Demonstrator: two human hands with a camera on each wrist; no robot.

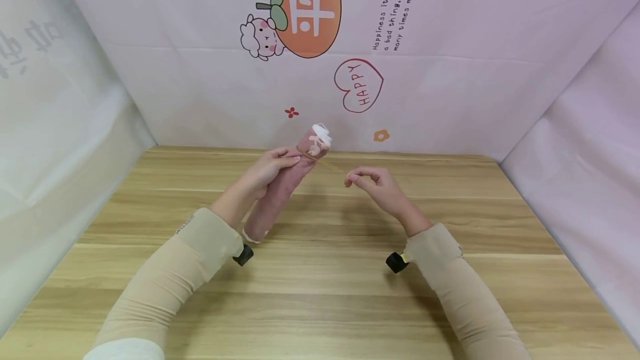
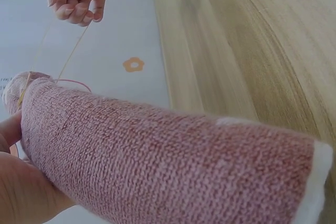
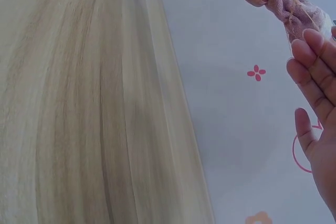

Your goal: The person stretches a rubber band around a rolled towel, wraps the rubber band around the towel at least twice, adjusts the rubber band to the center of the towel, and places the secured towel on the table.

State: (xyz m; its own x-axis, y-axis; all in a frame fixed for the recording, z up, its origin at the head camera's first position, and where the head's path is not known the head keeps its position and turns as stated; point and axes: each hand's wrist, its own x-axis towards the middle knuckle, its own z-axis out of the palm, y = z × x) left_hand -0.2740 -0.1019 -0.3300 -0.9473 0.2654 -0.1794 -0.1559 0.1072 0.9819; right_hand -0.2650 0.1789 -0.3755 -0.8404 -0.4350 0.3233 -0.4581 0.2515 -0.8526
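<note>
The left hand [image 1: 270, 168] grips a rolled pink towel [image 1: 285, 188] above the desk [image 1: 320, 293]. At its three o'clock, the right hand [image 1: 372, 182] pinches a thin rubber band [image 1: 330, 165] stretched from the roll's top. The binding step seems underway; next likely calls for looping the band over.

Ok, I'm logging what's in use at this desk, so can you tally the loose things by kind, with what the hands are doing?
Rolled pink cloth: 1, held upright by the left hand.
Thin elastic band: 1, looped round the cloth's top and pulled taut by the right hand.
Total: 2 things, above the wooden table.
</note>
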